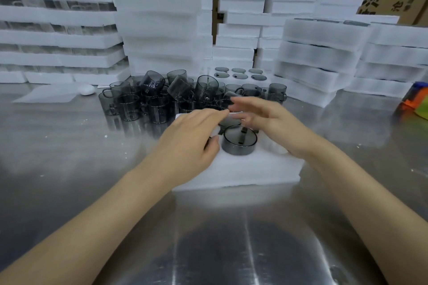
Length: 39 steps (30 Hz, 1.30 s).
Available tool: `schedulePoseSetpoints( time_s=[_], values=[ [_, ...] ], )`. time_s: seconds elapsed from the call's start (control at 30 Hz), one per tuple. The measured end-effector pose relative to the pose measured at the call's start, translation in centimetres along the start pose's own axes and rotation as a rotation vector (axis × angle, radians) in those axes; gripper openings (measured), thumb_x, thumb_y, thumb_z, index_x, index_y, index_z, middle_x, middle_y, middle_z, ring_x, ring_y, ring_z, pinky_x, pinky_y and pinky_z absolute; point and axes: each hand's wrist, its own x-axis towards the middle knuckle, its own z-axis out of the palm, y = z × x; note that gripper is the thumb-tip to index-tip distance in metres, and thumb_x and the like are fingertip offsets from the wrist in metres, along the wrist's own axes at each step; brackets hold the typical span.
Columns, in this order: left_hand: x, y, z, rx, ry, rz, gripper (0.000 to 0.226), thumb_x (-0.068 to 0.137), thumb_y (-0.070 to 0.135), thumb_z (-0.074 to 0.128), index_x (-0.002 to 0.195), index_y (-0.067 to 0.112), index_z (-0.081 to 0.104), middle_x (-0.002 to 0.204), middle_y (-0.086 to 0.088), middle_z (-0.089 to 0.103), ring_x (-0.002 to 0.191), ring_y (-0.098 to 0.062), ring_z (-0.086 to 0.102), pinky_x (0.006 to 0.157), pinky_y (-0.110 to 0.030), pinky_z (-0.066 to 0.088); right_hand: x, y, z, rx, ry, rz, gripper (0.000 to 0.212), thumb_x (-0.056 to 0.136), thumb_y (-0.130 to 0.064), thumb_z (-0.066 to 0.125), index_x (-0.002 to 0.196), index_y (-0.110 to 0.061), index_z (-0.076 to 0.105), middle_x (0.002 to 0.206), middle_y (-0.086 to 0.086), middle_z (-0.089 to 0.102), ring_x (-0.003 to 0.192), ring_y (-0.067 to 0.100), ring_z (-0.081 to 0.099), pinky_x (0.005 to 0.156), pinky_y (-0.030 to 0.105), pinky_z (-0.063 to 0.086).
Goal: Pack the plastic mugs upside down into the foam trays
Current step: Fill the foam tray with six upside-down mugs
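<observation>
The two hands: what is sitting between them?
An upside-down grey mug sits in the white foam tray, between the left hand and the right hand. The head view shows it.

Smoky grey see-through mug (239,140) sits upside down in the white foam tray (243,169), right between the left hand (194,136) and right hand (266,120), base up, just beside the left thumb. A second mug (229,121) sits behind it, mostly hidden under the fingers. Just past the fingertips is a loose pile of mugs (157,97), some upright, some tipped. Further out, another tray (209,76) holds six, bases up.
</observation>
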Motion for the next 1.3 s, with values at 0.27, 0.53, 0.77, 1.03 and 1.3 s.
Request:
schedulePoseSetpoints(
  time_s=[0.27,0.53,0.77,1.03,1.3],
  values=[
    [0.0,0.5,-0.2,0.03,-0.021,0.071,0.035,0.091,0.006,0.052,0.122,0.011,0.066,0.12,0.004,0.064,0.112,-0.019,0.055,0.096,-0.036,0.043,0.1,0.8,-0.3,-0.112,0.161,-0.013,0.003,0.082,-0.027,0.074,0.08,-0.026,0.076,0.08,-0.004,0.074,0.077,0.005,0.065,0.075,0.022,0.051],
    [-0.1,0.9,0.1,0.011,-0.13,-0.021,0.043,0.092,0.046,0.044,0.116,0.017,0.067,0.118,0.014,0.055,0.113,-0.01,0.047,0.091,-0.033,0.044,1.0,0.7,-0.2,-0.304,-0.013,-0.028,0.005,0.086,-0.018,0.07,0.088,-0.018,0.074,0.094,-0.006,0.063,0.099,0.004,0.054,0.092,0.018,0.039],
    [0.0,1.3,0.6,0.074,-0.116,0.01,0.058,0.09,0.063,0.036,0.111,0.018,0.067,0.121,0.013,0.053,0.114,-0.009,0.044,0.089,-0.023,0.036,0.8,1.0,-0.3,-0.328,-0.127,-0.044,0.015,0.094,-0.012,0.059,0.102,-0.021,0.067,0.113,0.003,0.061,0.112,0.013,0.05,0.098,0.022,0.037],
    [-0.4,0.9,1.4,0.147,-0.201,0.123,0.086,0.083,0.067,0.051,0.151,0.023,0.023,0.155,0.009,0.028,0.14,-0.01,0.023,0.112,-0.028,0.02,0.4,0.9,-1.0,-0.121,-0.139,-0.01,0.026,0.089,0.001,0.061,0.109,-0.014,0.068,0.111,-0.012,0.067,0.103,-0.002,0.06,0.086,0.009,0.044],
    [0.2,0.8,1.8,0.205,-0.138,0.123,0.108,0.069,0.074,0.06,0.152,0.035,0.006,0.124,0.016,0.039,0.112,-0.008,0.039,0.087,-0.024,0.029,1.3,5.8,-3.9,0.405,0.805,0.196,0.032,0.087,0.01,0.044,0.078,-0.012,0.065,0.066,0.002,0.068,0.065,0.011,0.064,0.073,0.021,0.051]
  ],
)
